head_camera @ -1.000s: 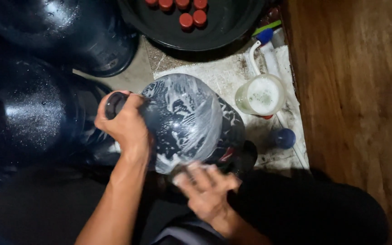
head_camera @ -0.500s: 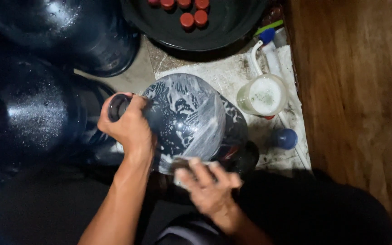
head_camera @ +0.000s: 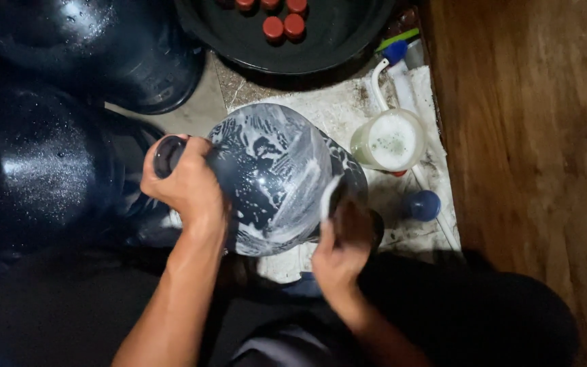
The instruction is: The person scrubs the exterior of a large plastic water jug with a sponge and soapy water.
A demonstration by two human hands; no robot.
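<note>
A big dark blue water jug [head_camera: 273, 177] lies tilted on its side in front of me, its body streaked with white soap foam. My left hand [head_camera: 188, 187] grips the jug's neck, just behind its round open mouth [head_camera: 166, 155]. My right hand [head_camera: 340, 253] presses against the jug's right lower side, fingers curled on a pale scrubbing pad [head_camera: 329, 197] that is partly hidden and blurred.
Two more dark jugs [head_camera: 42, 177] stand at the left. A black basin [head_camera: 348, 41] holding red caps [head_camera: 283, 26] sits at the top. A mug of soapy liquid [head_camera: 388, 141], a blue cap [head_camera: 421, 204] and brushes lie on a white cloth [head_camera: 348, 109]. Wooden boards [head_camera: 531, 136] run along the right.
My right hand has slid from the jug's underside up along its right flank, turning edge-on. The left hand stays clamped on the neck and the jug has barely moved.
</note>
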